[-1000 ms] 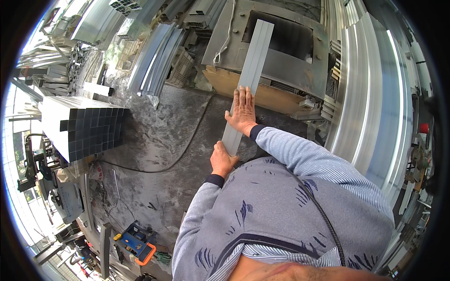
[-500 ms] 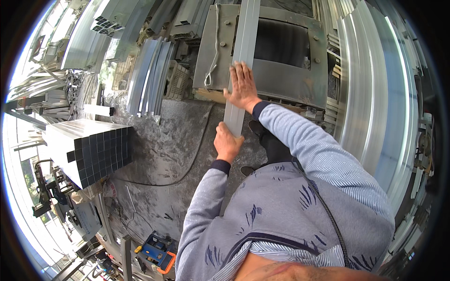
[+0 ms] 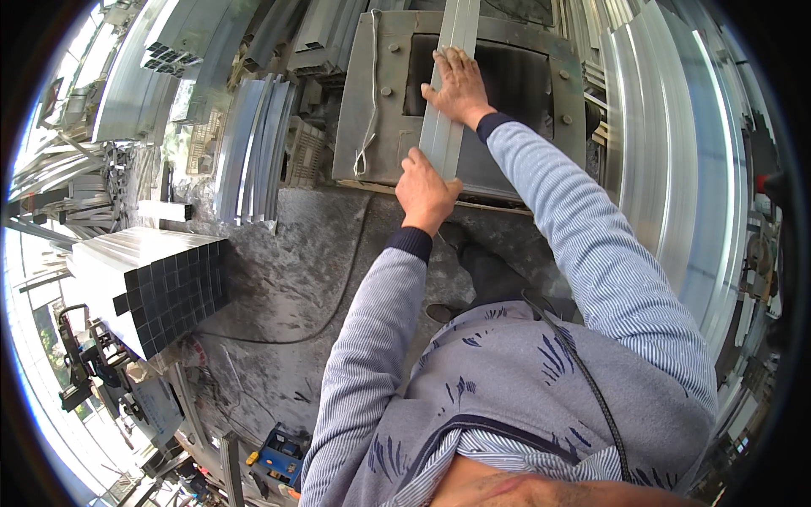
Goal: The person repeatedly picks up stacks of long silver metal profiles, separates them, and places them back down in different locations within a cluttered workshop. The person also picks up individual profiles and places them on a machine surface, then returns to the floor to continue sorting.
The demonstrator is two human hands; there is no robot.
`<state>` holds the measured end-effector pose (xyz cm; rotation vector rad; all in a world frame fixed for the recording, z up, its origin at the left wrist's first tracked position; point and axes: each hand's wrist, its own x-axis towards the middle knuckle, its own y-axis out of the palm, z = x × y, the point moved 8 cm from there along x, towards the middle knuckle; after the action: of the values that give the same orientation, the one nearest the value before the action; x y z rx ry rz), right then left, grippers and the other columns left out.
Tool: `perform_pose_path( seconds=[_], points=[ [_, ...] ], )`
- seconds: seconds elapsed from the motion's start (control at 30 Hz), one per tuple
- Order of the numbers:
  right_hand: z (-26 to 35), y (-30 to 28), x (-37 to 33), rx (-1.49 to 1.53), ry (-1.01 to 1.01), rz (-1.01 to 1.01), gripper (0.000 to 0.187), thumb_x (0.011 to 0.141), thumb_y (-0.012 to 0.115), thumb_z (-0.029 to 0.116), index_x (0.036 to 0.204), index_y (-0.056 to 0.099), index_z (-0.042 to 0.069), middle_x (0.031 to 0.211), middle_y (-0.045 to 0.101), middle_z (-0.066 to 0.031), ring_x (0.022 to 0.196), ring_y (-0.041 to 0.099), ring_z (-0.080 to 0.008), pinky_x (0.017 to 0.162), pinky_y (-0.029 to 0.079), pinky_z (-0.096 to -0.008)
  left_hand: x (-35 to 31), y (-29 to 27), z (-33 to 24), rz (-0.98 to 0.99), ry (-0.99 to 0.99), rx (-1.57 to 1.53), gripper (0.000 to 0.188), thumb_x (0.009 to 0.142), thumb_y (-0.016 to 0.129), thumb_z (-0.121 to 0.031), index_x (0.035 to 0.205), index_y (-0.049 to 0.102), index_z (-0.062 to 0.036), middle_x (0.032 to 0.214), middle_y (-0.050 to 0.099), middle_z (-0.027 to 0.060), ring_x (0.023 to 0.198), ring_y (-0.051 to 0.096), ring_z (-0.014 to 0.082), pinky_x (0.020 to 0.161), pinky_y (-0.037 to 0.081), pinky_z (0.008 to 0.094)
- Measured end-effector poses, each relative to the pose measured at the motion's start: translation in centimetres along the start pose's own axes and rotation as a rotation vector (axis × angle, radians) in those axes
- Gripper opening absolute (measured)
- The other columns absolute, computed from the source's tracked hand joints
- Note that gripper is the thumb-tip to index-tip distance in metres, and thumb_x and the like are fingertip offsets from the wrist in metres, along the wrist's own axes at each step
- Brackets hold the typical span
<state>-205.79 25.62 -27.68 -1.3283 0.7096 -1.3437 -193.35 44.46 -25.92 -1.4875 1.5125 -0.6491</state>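
A long silver metal profile (image 3: 442,150) runs away from me across a grey metal housing (image 3: 497,162) with a dark rectangular opening. At the profile's near end, my left hand (image 3: 425,191) is closed round it, thumb on the right side. Farther along, my right hand (image 3: 461,86) lies on top of the profile with its fingers stretched forward and its thumb out to the left. The profile's far end goes out of the picture at the top. A pale cord (image 3: 372,101) hangs over the housing's left part.
Bundled square tubes (image 3: 173,283) stand left of me, with stacked profiles (image 3: 247,152) beyond them. Long metal sheets (image 3: 659,152) line the right. A dark cable (image 3: 342,296) crosses the floor. A blue tool case (image 3: 277,456) sits at lower left.
Both hands and the profile have moved forward, away from me, so the near end now lies over the housing's front edge. My arms reach farther out.
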Motion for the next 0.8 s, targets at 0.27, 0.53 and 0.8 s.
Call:
perform_pose_path(
  seconds=[0.27,0.53,0.8],
  points=[
    [10.7,-2.3,-17.7,0.193,-0.088,0.062,0.089,0.093,0.069,0.048,0.161,0.038,0.001,0.171,0.029,-0.0208,0.162,0.018,-0.0410,0.133,0.016,-0.0558,-16.3,4.1,10.4,-0.011,-0.069,-0.003,0.073,0.074,0.088,-0.028,0.125,0.045,0.0001,0.117,0.061,0.0237,0.104,0.070,0.0455,0.086,0.060,0.0539],
    [18.0,-2.9,-31.4,0.240,-0.167,0.165,0.098,0.092,0.071,0.056,0.165,0.034,0.001,0.173,0.019,-0.0251,0.163,0.011,-0.0445,0.132,0.012,-0.0600,-29.9,6.2,18.3,0.012,-0.169,-0.004,0.080,0.072,0.092,-0.032,0.129,0.044,-0.0033,0.120,0.061,0.0211,0.104,0.070,0.0440,0.085,0.060,0.0533],
    [21.7,-5.3,-36.5,0.264,-0.327,0.373,0.091,0.090,0.075,0.053,0.164,0.045,0.008,0.172,0.023,-0.0240,0.162,0.013,-0.0446,0.131,0.015,-0.0586,-36.3,3.8,22.7,-0.010,-0.197,0.004,0.075,0.070,0.093,-0.028,0.126,0.048,-0.0037,0.120,0.064,0.0211,0.105,0.071,0.0449,0.088,0.060,0.0538]
  ],
)
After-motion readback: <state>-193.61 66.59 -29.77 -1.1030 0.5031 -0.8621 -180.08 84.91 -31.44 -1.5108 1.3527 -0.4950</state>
